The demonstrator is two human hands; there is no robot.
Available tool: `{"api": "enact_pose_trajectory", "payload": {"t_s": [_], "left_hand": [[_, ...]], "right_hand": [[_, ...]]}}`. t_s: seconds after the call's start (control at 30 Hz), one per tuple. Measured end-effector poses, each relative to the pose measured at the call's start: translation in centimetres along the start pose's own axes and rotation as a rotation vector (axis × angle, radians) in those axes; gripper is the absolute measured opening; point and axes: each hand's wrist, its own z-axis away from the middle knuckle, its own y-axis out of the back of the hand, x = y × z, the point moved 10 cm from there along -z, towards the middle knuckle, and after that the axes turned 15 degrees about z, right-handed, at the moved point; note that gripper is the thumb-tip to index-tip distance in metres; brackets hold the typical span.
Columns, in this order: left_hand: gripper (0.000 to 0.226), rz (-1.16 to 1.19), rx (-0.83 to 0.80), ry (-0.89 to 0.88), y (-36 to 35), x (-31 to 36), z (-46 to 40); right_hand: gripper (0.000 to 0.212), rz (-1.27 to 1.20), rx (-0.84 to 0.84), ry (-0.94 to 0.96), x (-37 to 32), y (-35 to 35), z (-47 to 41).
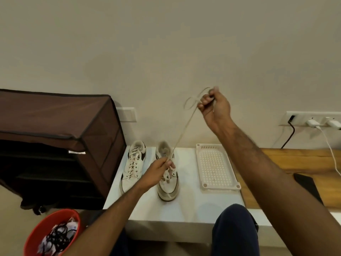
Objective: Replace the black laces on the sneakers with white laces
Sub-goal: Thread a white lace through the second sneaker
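Note:
Two white sneakers with dark accents stand on a white table (184, 209). The left sneaker (133, 165) is fully laced in white. Over the right sneaker (167, 183), my left hand (159, 169) pinches a white lace (184, 126) just above the eyelets. The lace runs taut up and to the right. My right hand (215, 106) is raised high and grips the lace's upper end, which loops loosely beside the fingers. Black laces (57, 237) lie in a red bucket (35, 235) on the floor at lower left.
A white perforated tray (215, 168) lies right of the sneakers. A brown fabric shoe rack (60, 145) stands at the left. A wooden surface (299, 163) with a dark phone (308, 187) is at right, under wall sockets with plugged-in chargers (321, 122). My knee (234, 224) is below the table edge.

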Motion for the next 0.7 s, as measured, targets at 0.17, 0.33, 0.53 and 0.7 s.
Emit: {"api": "enact_pose_trajectory", "payload": {"t_s": [0.17,0.33,0.53,0.7], "left_hand": [[0.026,-0.152,0.179,0.161,6.5,-5.3,2.8],[0.016,-0.118,0.227,-0.012,6.9,-1.7,2.3],[0.008,-0.281,0.183,-0.211,4.1,3.8,1.2],[0.013,-0.437,0.163,-0.236,4.4,3.9,1.3]], "right_hand": [[0.037,0.003,0.276,0.112,0.6,7.1,-0.9],[0.019,0.619,0.023,-0.103,8.5,5.3,1.6],[0.008,1.151,-0.478,-0.149,17.9,1.4,6.2],[0.02,1.452,-0.524,-0.048,17.6,1.0,5.7]]}}
